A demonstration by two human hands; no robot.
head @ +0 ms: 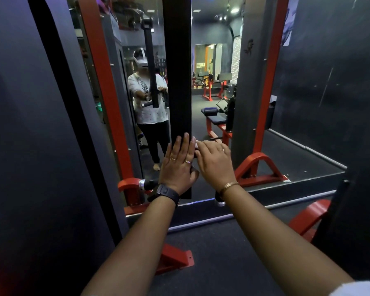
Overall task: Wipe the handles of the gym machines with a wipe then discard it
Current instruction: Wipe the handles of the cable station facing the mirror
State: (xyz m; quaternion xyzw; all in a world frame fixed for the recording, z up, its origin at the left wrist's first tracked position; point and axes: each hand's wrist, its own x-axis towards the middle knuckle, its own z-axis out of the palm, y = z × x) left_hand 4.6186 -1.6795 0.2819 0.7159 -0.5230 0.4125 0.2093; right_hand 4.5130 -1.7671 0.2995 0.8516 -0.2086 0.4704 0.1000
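Left hand [177,165] is laid flat, fingers straight, on the black bar [176,82]; right hand [215,163] is curled over the wipe [198,144], mostly hidden. The handle [150,184] below is partly blocked by wrists; a mirror [212,116] is seen behind

The left hand [177,165] wears two rings [172,158]: a gold one with a small knot-like top, and beside it a plain band with a pale sheen. Just behind this hand, a black watch [166,192] with a broad, chunky strap circles the wrist. The right hand [215,163] has one thin gold ring [221,149], and behind it a slim gold bracelet [229,185] of flat links sits on the wrist. Both forearms are bare. Far back from the right hand, a white sleeve [357,288] edge shows. In the mirror [214,116] beyond the hands, the person wears a white headset [140,59], a white dotted top [152,112] with a dark chest motif, and black trousers [153,137].
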